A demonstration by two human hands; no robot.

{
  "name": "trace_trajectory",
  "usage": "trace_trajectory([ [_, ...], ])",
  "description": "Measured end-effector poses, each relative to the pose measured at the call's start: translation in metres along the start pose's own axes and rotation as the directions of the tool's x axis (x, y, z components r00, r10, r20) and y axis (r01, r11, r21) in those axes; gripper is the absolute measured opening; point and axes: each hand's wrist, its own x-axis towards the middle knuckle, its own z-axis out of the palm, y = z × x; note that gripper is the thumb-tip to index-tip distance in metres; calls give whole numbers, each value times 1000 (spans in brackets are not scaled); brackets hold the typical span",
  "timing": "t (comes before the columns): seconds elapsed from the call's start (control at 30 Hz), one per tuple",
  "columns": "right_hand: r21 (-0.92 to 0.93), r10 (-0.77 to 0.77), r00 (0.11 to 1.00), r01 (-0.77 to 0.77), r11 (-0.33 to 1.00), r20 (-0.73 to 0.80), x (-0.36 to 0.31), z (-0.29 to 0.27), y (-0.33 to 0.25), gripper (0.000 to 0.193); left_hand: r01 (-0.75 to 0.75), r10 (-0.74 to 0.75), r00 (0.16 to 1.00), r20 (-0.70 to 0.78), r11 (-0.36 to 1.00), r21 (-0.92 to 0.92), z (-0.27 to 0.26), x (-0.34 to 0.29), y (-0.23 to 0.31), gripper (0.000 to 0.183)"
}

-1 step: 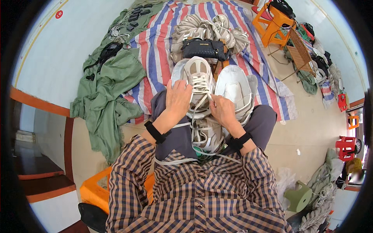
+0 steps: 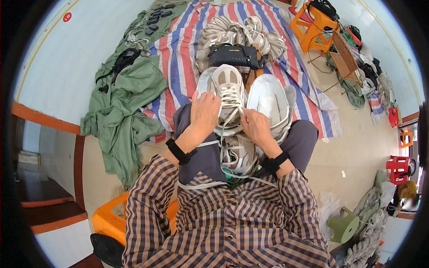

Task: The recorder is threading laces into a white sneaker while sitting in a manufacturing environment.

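Left hand (image 2: 204, 112) cups the pale sneaker (image 2: 229, 96) on the lap, right hand (image 2: 255, 126) pinches its white lace (image 2: 231, 96) — best pulled evenly, snug — while the shoe stays braced.

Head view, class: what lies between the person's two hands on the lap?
In the head view, the laced front of a white-and-grey sneaker lies between the left hand and right hand; both touch its white laces.

Home shoe workshop, sneaker pile (image 2: 241, 33), floor tarp (image 2: 178, 58)
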Motion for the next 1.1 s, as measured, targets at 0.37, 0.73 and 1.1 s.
trace_trajectory([
  [0.37, 21, -19, 1000, 19, 1000, 1, -2, 0, 3, 14, -9, 23, 999, 33, 930, -367, -41, -26, -53, 15],
  [0.73, 31, -41, 999, 41, 999, -15, 0, 2, 4, 13, 399, -364, 905, 221, 906, -143, -31, -166, -174, 20],
  [1.1, 75, 39, 996, -44, 996, 74, 0, 2, 3, 21, 733, -489, 670, 559, 555, -393, 32, -277, -158, 23],
])
